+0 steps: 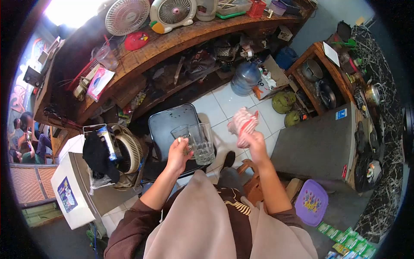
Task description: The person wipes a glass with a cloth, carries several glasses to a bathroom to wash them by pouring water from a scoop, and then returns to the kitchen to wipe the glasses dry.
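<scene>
My left hand (pixel 178 154) is closed round the handle of a clear glass mug (pixel 203 149), which is held up in front of my body. A second piece of clear glassware (pixel 180 131) overlaps it at the upper left, close to the same fingers. In my right hand (pixel 255 148) is a bunched cloth (pixel 244 124) with red and white stripes, apart from the mug and to its right. Behind and below the glassware lies a dark, tray-like surface (pixel 166 123) with rounded corners.
A curved wooden counter (pixel 172 41) with fans on it spans the far side. A blue water jug (pixel 244 80) stands on the tiled floor. To the right is a grey fridge (pixel 312 142), with a purple tray (pixel 311 202) near it. A box fan (pixel 129 151) sits at left.
</scene>
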{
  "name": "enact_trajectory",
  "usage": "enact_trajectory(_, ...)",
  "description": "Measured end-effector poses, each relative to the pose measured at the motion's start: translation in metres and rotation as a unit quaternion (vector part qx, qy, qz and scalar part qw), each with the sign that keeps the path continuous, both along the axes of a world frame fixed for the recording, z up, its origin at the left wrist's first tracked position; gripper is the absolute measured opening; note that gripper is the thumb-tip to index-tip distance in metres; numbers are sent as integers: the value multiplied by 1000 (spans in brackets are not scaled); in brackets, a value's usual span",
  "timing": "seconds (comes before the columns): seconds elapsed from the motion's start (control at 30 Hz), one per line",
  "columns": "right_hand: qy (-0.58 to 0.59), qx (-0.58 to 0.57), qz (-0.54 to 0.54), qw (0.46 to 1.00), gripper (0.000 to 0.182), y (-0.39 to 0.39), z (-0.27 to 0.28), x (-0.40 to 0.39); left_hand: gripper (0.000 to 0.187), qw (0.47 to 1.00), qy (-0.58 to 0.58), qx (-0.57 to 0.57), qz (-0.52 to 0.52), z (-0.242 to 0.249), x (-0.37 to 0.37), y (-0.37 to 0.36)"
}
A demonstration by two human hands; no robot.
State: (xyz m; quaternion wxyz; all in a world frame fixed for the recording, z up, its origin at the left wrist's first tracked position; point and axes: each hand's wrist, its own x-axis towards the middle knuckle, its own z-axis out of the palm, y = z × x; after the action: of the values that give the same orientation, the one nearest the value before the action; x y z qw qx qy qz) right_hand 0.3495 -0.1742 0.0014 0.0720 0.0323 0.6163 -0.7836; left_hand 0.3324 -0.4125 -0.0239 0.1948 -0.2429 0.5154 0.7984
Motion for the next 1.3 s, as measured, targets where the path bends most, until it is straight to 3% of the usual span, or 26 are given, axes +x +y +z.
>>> enact_trajectory(0.03,41,64,-14,997,22,-10,8,-2,11,999,-18,40,3,-2,-8,17)
enact_trajectory(0.07,124,185,86,971,25,-4,-3,-4,10,999,-18,49,5,-5,-16,35)
enact_trajectory(0.1,237,268,102,928,25,-9,-2,-9,10,998,-19,50,11,-5,-23,55)
enact_trajectory(0.17,384,487,19,785,23,-7,0,-19,12,997,-29,70,13,0,-37,98)
enact_trajectory(0.3,373,472,36,798,40,61,-16,-66,14,995,36,88,-32,-8,-55,161)
enact_trajectory(0.37,264,436,-132,850,57,83,-3,-84,14,995,32,94,-11,4,-66,190)
enact_trajectory(0.4,249,446,-112,853,63,91,-2,-86,13,994,41,102,-17,6,-71,198)
enact_trajectory(0.43,269,444,-146,842,59,87,5,-85,13,992,47,112,-22,9,-74,205)
enact_trajectory(0.5,321,585,-44,743,55,93,-2,-84,10,992,60,114,11,10,-82,214)
enact_trajectory(0.53,327,582,-33,744,55,95,-5,-93,9,990,72,110,41,10,-87,216)
enact_trajectory(0.63,380,517,94,761,51,95,-6,-133,10,986,90,126,66,10,-94,210)
enact_trajectory(0.7,290,309,34,905,47,90,2,-165,11,986,99,85,108,5,-101,206)
enact_trajectory(0.73,280,191,1,941,39,82,-1,-182,9,990,63,75,102,21,-105,200)
enact_trajectory(0.77,194,154,59,967,29,81,-8,-188,9,988,62,72,121,20,-108,193)
enact_trajectory(0.87,292,203,118,927,22,62,-19,-216,8,982,96,54,153,10,-113,171)
enact_trajectory(0.9,156,48,122,979,19,51,-9,-227,8,979,95,52,173,10,-115,162)
enact_trajectory(0.93,4,-104,120,987,16,38,-5,-237,8,972,106,49,202,10,-117,153)
enact_trajectory(1.0,258,114,81,956,17,6,-11,-291,11,960,115,43,253,10,-125,131)
enact_trajectory(1.03,128,103,138,977,24,-17,1,-320,11,957,116,40,264,9,-130,119)
enact_trajectory(1.07,279,206,118,930,29,-45,-5,-352,11,946,118,18,301,8,-135,108)
enact_trajectory(1.1,295,321,156,886,31,-70,-10,-381,12,934,120,-3,336,6,-140,98)
enact_trajectory(1.13,346,335,165,861,36,-98,-19,-406,8,923,141,-2,357,0,-145,87)
enact_trajectory(1.3,370,490,203,763,55,-223,-23,-507,10,887,123,-40,444,-2,-176,44)
